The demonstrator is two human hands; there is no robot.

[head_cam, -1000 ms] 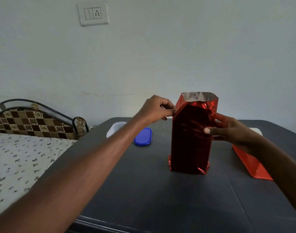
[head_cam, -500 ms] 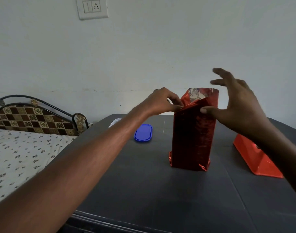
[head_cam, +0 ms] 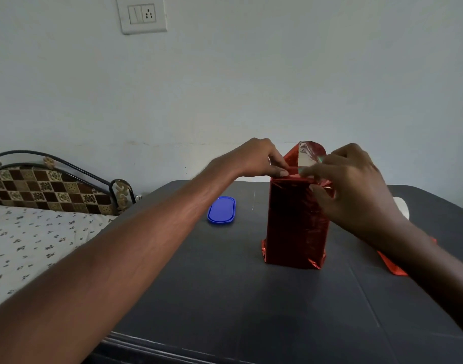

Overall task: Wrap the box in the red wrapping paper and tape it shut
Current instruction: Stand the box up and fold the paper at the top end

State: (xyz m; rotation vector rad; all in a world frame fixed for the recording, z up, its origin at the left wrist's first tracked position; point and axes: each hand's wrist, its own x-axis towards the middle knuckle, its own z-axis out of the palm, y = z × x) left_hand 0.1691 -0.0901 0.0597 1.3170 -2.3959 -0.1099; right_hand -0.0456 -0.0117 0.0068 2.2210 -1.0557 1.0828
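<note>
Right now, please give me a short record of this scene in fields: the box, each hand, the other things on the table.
box: wrapped box upright on the dark table, top end unfolded
top flap: silver inside showing
left hand: pinches paper at top left edge
right hand: curls round paper at top right
other things: blue lid; red paper behind right forearm

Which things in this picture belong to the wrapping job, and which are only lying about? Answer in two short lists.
Belonging to the job:
wrapped box, upright on the table
top flap, not yet folded down
left hand, pinching the top edge
right hand, pinching the paper

Lying about:
blue lid
red object beside the right arm
bed
wall socket
</note>
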